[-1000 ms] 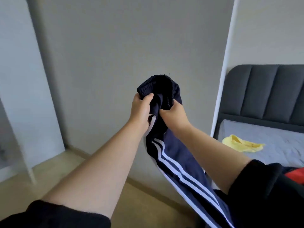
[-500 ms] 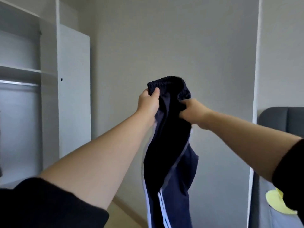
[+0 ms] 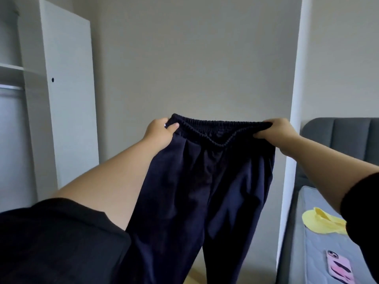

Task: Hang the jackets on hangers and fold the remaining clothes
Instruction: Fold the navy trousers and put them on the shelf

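Dark navy track pants (image 3: 205, 191) hang in the air in front of me, waistband spread flat and both legs dropping out of view at the bottom. My left hand (image 3: 161, 133) grips the left end of the elastic waistband. My right hand (image 3: 275, 130) pinches the right end, at about the same height. The white side stripes are hidden in this pose.
A grey wall stands behind the pants. An open white wardrobe (image 3: 67, 95) with a shelf and rail is at the left. At the right is a bed (image 3: 311, 242) with a grey headboard, a yellow garment (image 3: 322, 221) and a pink-cased phone (image 3: 338, 265).
My hands have moved apart along the waistband, stretching the bunched pants out flat. The view has turned to the left and back, bringing the wardrobe and bed both into sight.
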### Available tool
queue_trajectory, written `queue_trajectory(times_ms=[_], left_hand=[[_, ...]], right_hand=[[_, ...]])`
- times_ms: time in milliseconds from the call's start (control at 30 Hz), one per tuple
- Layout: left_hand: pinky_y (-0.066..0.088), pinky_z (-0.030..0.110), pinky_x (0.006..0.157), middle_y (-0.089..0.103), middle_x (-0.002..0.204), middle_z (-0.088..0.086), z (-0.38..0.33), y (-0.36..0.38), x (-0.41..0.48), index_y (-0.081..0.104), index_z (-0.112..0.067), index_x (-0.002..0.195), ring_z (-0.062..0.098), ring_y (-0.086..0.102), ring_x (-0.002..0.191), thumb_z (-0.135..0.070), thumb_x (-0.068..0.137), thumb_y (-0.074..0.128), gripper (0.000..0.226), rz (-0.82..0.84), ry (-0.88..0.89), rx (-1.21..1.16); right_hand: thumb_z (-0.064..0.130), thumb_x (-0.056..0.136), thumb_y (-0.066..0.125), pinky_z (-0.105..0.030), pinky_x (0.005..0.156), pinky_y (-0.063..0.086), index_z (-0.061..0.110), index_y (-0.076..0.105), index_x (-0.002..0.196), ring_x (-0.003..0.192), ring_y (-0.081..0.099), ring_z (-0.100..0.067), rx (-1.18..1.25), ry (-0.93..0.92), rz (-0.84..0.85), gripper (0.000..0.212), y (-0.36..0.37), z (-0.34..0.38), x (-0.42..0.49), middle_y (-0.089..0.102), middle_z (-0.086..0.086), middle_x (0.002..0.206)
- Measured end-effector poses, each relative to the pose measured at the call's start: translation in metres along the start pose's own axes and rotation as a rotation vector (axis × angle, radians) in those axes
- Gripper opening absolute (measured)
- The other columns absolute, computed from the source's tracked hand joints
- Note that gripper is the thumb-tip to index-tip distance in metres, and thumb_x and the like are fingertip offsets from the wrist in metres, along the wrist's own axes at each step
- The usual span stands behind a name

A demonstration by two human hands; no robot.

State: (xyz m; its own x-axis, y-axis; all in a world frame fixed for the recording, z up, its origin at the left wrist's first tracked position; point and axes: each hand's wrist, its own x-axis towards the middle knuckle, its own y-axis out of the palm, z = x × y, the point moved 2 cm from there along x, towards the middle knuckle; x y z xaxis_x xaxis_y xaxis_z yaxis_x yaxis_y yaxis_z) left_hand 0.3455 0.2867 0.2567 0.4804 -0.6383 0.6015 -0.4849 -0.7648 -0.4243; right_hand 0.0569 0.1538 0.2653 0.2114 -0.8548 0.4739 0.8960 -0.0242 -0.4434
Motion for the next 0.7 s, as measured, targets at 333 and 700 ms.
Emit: queue_trajectory(times_ms=[333, 700], left_hand=[[0.027, 0.033, 0.057, 0.040, 0.064, -0.002, -0.015, 0.023, -0.002, 0.038, -0.012, 0.066, 0.026, 0.041, 0.069, -0.027, 0.096, 0.050, 0.036, -0.191, -0.005, 0.069], [0.026, 0.028, 0.048, 0.040, 0.062, -0.001, -0.096, 0.042, 0.011, 0.036, -0.013, 0.062, 0.020, 0.036, 0.053, -0.028, 0.091, 0.057, 0.039, -0.203, -0.012, 0.004]], right_hand=[[0.002, 0.080, 0.070, -0.024, 0.064, 0.053, 0.018, 0.064, 0.071, 0.065, 0.063, -0.014, 0.127, 0.048, -0.051, 0.020, -0.011, -0.018, -0.006, 0.066, 0.000, 0.073], [0.012, 0.080, 0.067, -0.034, 0.072, 0.052, 0.007, 0.061, 0.076, 0.073, 0.058, -0.023, 0.065, 0.099, -0.330, 0.009, -0.091, 0.010, -0.003, 0.059, -0.007, 0.072]])
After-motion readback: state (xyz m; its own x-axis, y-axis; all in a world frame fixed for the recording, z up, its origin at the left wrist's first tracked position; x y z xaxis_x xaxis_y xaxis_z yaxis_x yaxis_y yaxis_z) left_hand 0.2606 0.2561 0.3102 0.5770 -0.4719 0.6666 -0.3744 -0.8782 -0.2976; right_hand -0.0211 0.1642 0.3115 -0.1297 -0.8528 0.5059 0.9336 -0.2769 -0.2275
